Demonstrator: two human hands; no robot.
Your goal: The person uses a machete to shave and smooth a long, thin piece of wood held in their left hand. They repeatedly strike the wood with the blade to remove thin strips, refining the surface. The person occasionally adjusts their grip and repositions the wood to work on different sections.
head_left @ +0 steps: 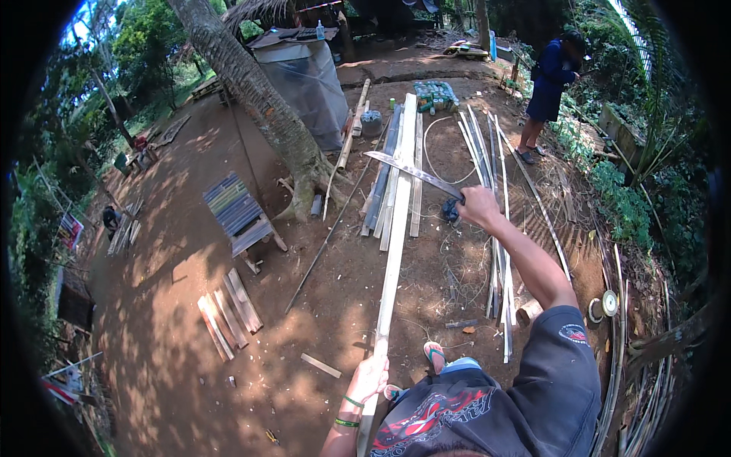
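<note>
My left hand (368,378) is closed round the near part of a long pale bamboo strip (394,278), which runs away from me up the middle of the view. In my right hand (480,207) is the dark handle of a machete (417,174). Its long blade points left and lies across the strip, touching it or just above it; I cannot tell which. Under the strip's far part lies a stack of dark and pale bamboo slats (386,183) on the ground.
A slatted bamboo chair (237,209) and short boards (228,314) lie left. Long strips (499,266), a spool (605,305) and loose wire (430,152) are on the right. A tree trunk (263,91) leans beyond. Another person (547,91) stands far right, near bundled bottles (436,97).
</note>
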